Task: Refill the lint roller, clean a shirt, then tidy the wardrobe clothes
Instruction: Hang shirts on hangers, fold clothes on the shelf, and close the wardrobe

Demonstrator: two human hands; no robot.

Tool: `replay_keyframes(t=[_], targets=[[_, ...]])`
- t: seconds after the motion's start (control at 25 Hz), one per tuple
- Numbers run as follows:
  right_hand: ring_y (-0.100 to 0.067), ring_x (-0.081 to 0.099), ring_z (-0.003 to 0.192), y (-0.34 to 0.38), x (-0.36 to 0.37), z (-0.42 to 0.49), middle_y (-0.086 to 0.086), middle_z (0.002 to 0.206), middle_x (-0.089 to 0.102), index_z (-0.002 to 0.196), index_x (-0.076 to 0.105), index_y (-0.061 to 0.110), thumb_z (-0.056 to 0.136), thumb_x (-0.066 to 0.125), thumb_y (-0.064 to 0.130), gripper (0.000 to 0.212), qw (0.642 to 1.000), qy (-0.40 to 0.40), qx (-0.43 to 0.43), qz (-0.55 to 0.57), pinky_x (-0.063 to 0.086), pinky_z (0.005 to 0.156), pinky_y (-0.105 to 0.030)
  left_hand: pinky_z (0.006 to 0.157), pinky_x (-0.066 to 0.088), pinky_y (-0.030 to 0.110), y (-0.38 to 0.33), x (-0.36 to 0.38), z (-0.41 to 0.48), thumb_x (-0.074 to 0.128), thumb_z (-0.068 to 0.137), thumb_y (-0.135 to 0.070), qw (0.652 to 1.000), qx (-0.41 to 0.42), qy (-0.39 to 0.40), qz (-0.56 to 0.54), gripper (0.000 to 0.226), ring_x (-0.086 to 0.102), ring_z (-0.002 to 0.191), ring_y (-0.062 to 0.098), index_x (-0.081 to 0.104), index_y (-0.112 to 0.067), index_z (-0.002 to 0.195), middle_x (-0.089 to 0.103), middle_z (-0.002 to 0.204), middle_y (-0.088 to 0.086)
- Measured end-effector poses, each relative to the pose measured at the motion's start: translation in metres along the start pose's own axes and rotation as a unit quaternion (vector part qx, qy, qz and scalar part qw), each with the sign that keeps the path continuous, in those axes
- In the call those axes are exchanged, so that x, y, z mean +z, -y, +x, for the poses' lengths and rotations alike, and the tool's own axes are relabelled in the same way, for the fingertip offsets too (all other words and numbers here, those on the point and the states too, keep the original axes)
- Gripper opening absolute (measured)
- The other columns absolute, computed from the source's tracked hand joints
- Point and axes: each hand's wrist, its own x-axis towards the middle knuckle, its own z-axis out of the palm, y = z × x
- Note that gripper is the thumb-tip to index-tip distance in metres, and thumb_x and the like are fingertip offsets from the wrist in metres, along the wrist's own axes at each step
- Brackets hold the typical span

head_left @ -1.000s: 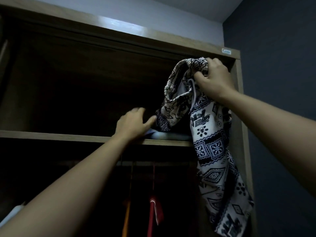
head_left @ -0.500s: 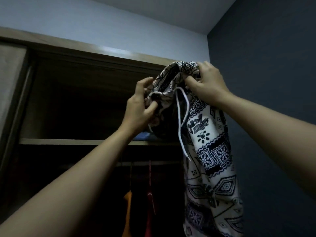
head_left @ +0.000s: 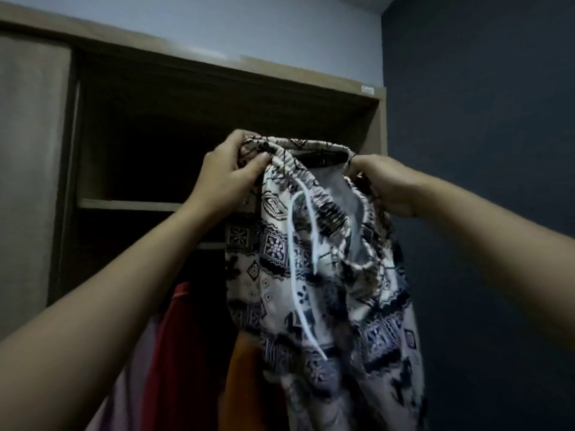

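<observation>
The patterned garment (head_left: 311, 275) is off-white, printed all over in black and dark navy: bands of squares holding flower shapes, diamonds, zigzags and narrow stripes. Its inner face (head_left: 345, 197) at the waist is plain pale grey, and its drawstring (head_left: 290, 237) is white. The wardrobe frame (head_left: 249, 70) is mid-brown wood, near black inside, and its sliding door (head_left: 31, 166) is a flat greyish beige. A red garment (head_left: 180, 353), an orange garment (head_left: 245, 387) and a pale lilac garment (head_left: 124, 399) hang lower down. The side wall (head_left: 482, 150) is dark blue; the upper wall (head_left: 217, 23) is pale bluish white.
</observation>
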Motion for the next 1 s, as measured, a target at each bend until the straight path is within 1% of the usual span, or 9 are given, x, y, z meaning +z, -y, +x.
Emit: replay_keyframes(t=[0.08, 0.16, 0.32, 0.44, 0.6, 0.68, 0.76, 0.88, 1.0], targets=[[-0.007, 0.044, 0.048, -0.013, 0.013, -0.028, 0.007, 0.052, 0.047, 0.056, 0.05, 0.02, 0.073, 0.054, 0.024, 0.018, 0.998, 0.042, -0.011, 0.039, 0.034, 0.045, -0.021, 0.088, 0.051, 0.037, 0.002, 0.001, -0.025, 0.059, 0.084, -0.029, 0.999, -0.033, 0.015, 0.018, 0.018, 0.062, 0.089, 0.008, 0.056, -0.025, 0.101, 0.064, 0.092, -0.009], [-0.005, 0.048, 0.061, -0.031, 0.02, -0.049, 0.005, 0.068, 0.053, 0.074, 0.051, 0.019, 0.066, 0.061, 0.025, 0.013, 0.994, 0.098, -0.017, -0.046, 0.039, 0.056, -0.018, 0.09, 0.046, 0.029, 0.005, 0.0, -0.049, 0.06, 0.088, -0.023, 0.997, -0.06, 0.047, 0.033, 0.023, 0.058, 0.093, 0.009, 0.056, -0.024, 0.111, 0.061, 0.097, -0.007], [-0.023, 0.048, 0.092, -0.085, 0.009, -0.083, -0.012, 0.117, 0.049, 0.114, 0.037, 0.032, 0.061, 0.062, 0.009, 0.063, 0.953, 0.229, 0.103, -0.169, 0.043, 0.069, -0.039, 0.081, 0.038, 0.015, 0.01, -0.016, -0.098, 0.059, 0.09, -0.014, 0.983, -0.055, 0.111, 0.133, 0.026, 0.059, 0.092, 0.007, 0.06, -0.025, 0.114, 0.064, 0.096, -0.007], [-0.029, 0.053, 0.098, -0.119, 0.003, -0.121, 0.007, 0.117, 0.05, 0.099, 0.041, 0.045, 0.064, 0.065, 0.004, 0.059, 0.93, 0.289, 0.032, -0.225, 0.049, 0.075, -0.051, 0.084, 0.043, 0.021, 0.011, -0.033, -0.147, 0.064, 0.087, -0.025, 0.964, -0.08, 0.184, 0.173, 0.02, 0.062, 0.098, 0.009, 0.061, -0.029, 0.106, 0.065, 0.096, -0.01], [0.008, 0.047, 0.107, -0.143, 0.012, -0.153, 0.018, 0.127, 0.04, 0.083, 0.065, 0.036, 0.077, 0.058, -0.01, 0.047, 0.88, 0.29, -0.145, -0.346, 0.043, 0.084, -0.012, 0.084, 0.046, 0.017, -0.001, -0.054, -0.205, 0.069, 0.079, -0.037, 0.952, -0.165, 0.231, 0.112, 0.024, 0.059, 0.093, -0.004, 0.06, -0.031, 0.1, 0.064, 0.097, -0.017], [-0.003, 0.049, 0.114, -0.159, 0.022, -0.16, 0.011, 0.13, 0.045, 0.112, 0.066, 0.03, 0.084, 0.06, 0.001, 0.04, 0.868, 0.313, -0.132, -0.362, 0.044, 0.092, -0.017, 0.076, 0.046, 0.008, -0.008, -0.064, -0.223, 0.07, 0.075, -0.039, 0.938, -0.185, 0.283, 0.078, 0.029, 0.059, 0.091, -0.005, 0.06, -0.031, 0.101, 0.062, 0.101, -0.022], [-0.017, 0.055, 0.115, -0.167, 0.037, -0.172, 0.005, 0.123, 0.056, 0.13, 0.051, 0.027, 0.089, 0.056, 0.009, 0.045, 0.878, 0.37, -0.03, -0.302, 0.046, 0.098, -0.029, 0.07, 0.047, 0.012, -0.008, -0.07, -0.239, 0.07, 0.075, -0.051, 0.914, -0.176, 0.346, 0.119, 0.029, 0.06, 0.085, 0.001, 0.058, -0.037, 0.098, 0.063, 0.098, -0.018], [-0.009, 0.051, 0.114, -0.173, 0.042, -0.188, 0.012, 0.127, 0.051, 0.133, 0.042, 0.035, 0.092, 0.05, 0.016, 0.046, 0.857, 0.427, -0.032, -0.287, 0.044, 0.092, -0.016, 0.059, 0.042, 0.018, 0.004, -0.077, -0.264, 0.055, 0.068, -0.058, 0.874, -0.168, 0.395, 0.226, 0.023, 0.058, 0.071, 0.006, 0.053, -0.049, 0.09, 0.066, 0.079, -0.008], [-0.009, 0.046, 0.102, -0.176, 0.027, -0.187, 0.005, 0.146, 0.029, 0.137, 0.038, 0.025, 0.093, 0.048, 0.025, 0.046, 0.766, 0.43, -0.092, -0.469, 0.041, 0.078, -0.014, 0.054, 0.039, 0.02, 0.003, -0.077, -0.285, 0.057, 0.066, -0.06, 0.87, -0.205, 0.381, 0.236, 0.026, 0.054, 0.063, 0.013, 0.055, -0.044, 0.086, 0.065, 0.07, 0.001]])
